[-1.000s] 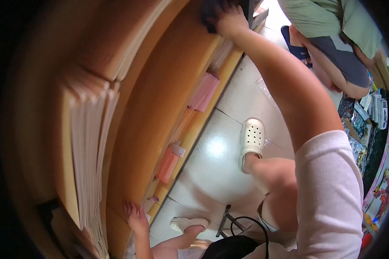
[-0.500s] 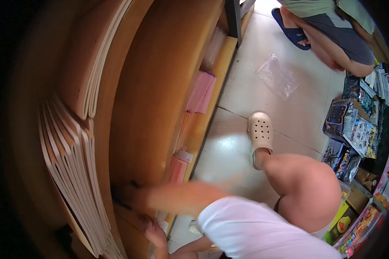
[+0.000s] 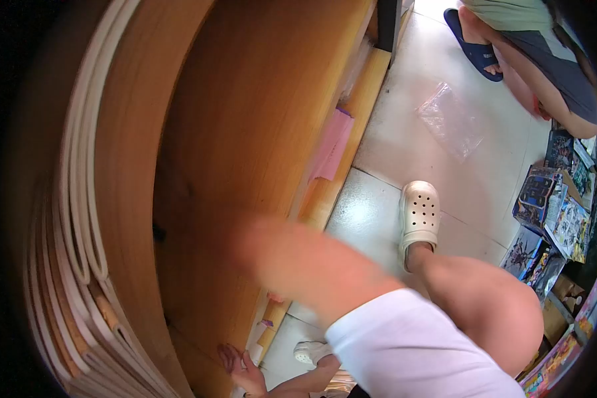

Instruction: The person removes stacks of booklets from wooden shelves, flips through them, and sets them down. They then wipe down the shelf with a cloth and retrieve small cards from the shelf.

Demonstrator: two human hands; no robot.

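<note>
My right arm in its white sleeve reaches over the wooden shelf board (image 3: 259, 146). At its end my right hand (image 3: 209, 215) is smeared by motion and dark in the shelf's shade, so its fingers and anything in them cannot be made out. A small dark patch shows beside it at the shelf's inner side. Near the bottom, my left hand (image 3: 245, 373) rests on the front edge of the board with its fingers apart and nothing in them. Pink packets (image 3: 333, 146) stand on the lower ledge beneath the board.
Stacked pale books or papers (image 3: 79, 199) fill the left side. A clear plastic bag (image 3: 450, 123) lies on the tiled floor, above my beige clog (image 3: 421, 215). Another person's leg and dark slipper (image 3: 474, 50) are at the upper right. Boxes and packets (image 3: 537, 196) line the right.
My right hand has come down from the shelf's far upper end, where it was on a dark cloth-like thing, and is now over the board's inner part. My left hand stays near the lower edge.
</note>
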